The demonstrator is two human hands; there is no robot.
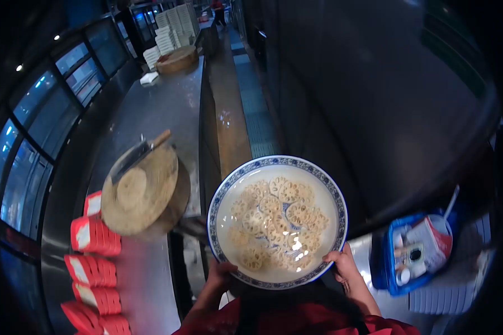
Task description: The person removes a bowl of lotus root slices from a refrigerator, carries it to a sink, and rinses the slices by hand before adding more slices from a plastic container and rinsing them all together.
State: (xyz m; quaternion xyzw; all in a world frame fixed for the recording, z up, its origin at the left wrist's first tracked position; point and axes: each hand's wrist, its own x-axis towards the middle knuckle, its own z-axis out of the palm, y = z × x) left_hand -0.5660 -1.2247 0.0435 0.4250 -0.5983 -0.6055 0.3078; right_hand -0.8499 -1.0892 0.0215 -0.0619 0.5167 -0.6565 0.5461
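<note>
A large white bowl with a blue patterned rim is held up in front of my body. Sliced lotus root lies in clear liquid inside it. My left hand grips the rim at the lower left, and my right hand grips it at the lower right, thumb over the edge. To the left, a round wooden chopping block stands on the metal counter, with a cleaver lying across its top.
Red containers are stacked at the lower left. A second wooden block and stacked white dishes stand at the counter's far end. A blue basket holds items at right. A person is far down the aisle.
</note>
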